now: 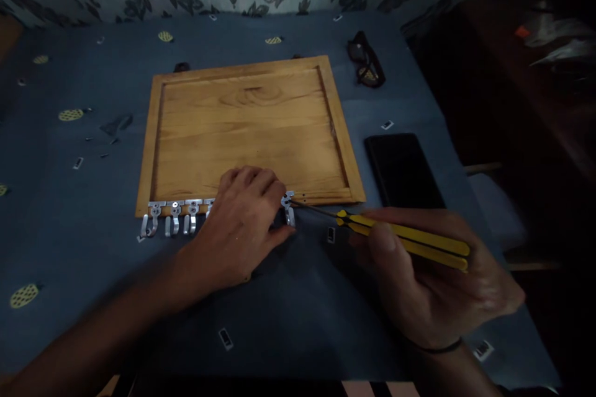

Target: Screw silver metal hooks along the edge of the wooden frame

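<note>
A wooden board [251, 130] with a raised frame lies on a blue patterned cloth. Along its near edge sits a row of metal hooks [173, 218]. My left hand [242, 226] rests on that edge, fingers curled and pressing on a hook [288, 209] at the right of the row. My right hand [433, 279] grips a yellow-handled screwdriver [405, 239]. The screwdriver's thin shaft points left and its tip touches the top of that hook.
A black phone [403, 170] lies to the right of the board. Dark glasses [365, 65] sit at the back right. Small dark bits lie scattered over the cloth [69, 248]. The table's right edge drops to a dark floor.
</note>
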`<control>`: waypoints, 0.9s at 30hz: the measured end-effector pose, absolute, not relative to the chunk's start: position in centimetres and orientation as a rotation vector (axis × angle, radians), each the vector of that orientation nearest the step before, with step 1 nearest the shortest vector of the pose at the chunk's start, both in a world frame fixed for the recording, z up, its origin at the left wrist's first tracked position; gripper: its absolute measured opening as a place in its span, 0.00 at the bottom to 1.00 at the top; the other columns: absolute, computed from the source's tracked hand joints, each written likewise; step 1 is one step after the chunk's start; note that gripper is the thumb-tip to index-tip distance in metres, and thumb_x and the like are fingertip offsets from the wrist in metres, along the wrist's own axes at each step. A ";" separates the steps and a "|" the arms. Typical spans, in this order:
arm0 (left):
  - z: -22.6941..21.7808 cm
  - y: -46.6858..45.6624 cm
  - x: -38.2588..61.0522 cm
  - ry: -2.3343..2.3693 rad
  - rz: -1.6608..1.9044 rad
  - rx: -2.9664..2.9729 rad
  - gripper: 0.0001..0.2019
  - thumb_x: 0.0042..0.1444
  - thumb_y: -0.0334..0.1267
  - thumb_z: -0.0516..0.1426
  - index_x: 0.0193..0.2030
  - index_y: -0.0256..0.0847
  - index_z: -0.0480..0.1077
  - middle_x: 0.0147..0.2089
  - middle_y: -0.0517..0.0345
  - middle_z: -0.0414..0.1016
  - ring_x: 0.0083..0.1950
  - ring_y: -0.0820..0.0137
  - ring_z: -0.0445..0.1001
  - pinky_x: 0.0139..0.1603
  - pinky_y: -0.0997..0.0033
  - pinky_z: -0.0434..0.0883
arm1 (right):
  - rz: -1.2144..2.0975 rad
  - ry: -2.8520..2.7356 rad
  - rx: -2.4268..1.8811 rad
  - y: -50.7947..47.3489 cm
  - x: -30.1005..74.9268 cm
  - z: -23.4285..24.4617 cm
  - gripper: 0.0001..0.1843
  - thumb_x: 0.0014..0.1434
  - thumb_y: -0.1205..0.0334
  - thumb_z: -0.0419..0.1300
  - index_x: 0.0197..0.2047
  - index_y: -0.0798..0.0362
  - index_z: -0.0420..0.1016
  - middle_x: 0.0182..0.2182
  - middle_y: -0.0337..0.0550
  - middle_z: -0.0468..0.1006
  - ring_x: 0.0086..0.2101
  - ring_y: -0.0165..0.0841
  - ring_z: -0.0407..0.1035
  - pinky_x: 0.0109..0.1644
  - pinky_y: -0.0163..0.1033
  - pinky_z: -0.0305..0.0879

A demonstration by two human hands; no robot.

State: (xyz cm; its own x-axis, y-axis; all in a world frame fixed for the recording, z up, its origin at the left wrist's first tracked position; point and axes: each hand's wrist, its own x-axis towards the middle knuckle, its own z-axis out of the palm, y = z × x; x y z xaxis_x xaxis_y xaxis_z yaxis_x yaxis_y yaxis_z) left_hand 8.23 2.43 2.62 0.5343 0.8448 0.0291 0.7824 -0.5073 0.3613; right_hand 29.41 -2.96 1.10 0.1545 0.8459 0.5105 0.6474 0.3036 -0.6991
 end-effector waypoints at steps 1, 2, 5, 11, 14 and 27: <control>2.6 2.4 8.2 1.356 0.289 2.474 0.13 0.61 0.40 0.72 0.46 0.36 0.78 0.55 0.45 0.82 0.59 0.49 0.77 0.63 0.45 0.72 | 0.251 -1.563 -1.403 -3.0 29.4 1.1 0.04 0.68 0.56 0.70 0.44 0.44 0.86 0.32 0.34 0.87 0.21 0.28 0.76 0.28 0.37 0.76; 2.6 2.4 8.3 1.361 0.286 2.475 0.13 0.61 0.40 0.72 0.46 0.37 0.78 0.55 0.45 0.82 0.59 0.49 0.78 0.62 0.45 0.73 | 0.253 -1.568 -1.393 -3.1 29.4 1.1 0.04 0.68 0.56 0.70 0.45 0.44 0.86 0.32 0.34 0.87 0.21 0.27 0.75 0.28 0.36 0.76; 2.5 2.4 8.3 1.370 0.286 2.480 0.13 0.60 0.40 0.72 0.46 0.37 0.78 0.54 0.46 0.82 0.58 0.50 0.78 0.62 0.46 0.73 | 0.252 -1.566 -1.406 -3.1 29.4 1.3 0.03 0.68 0.57 0.70 0.45 0.44 0.85 0.33 0.33 0.88 0.20 0.26 0.74 0.30 0.35 0.77; 2.4 2.4 8.2 1.366 0.309 2.521 0.14 0.59 0.40 0.73 0.46 0.36 0.78 0.55 0.44 0.82 0.57 0.49 0.79 0.61 0.46 0.74 | 0.284 -1.559 -1.417 -3.2 29.4 1.4 0.04 0.68 0.57 0.70 0.46 0.43 0.86 0.33 0.33 0.87 0.21 0.27 0.75 0.30 0.36 0.78; 2.3 2.4 8.1 1.350 0.328 2.527 0.16 0.58 0.41 0.74 0.47 0.35 0.79 0.55 0.44 0.82 0.57 0.48 0.79 0.61 0.45 0.74 | 0.293 -1.557 -1.432 -3.2 29.4 1.4 0.03 0.69 0.57 0.69 0.44 0.42 0.85 0.32 0.33 0.87 0.21 0.27 0.75 0.30 0.37 0.78; 2.3 2.5 8.2 1.363 0.304 2.536 0.18 0.57 0.43 0.75 0.47 0.37 0.78 0.54 0.46 0.83 0.57 0.49 0.79 0.60 0.45 0.75 | 0.277 -1.634 -1.378 -2.9 29.7 1.3 0.03 0.69 0.59 0.68 0.44 0.45 0.84 0.32 0.34 0.87 0.19 0.27 0.74 0.26 0.35 0.76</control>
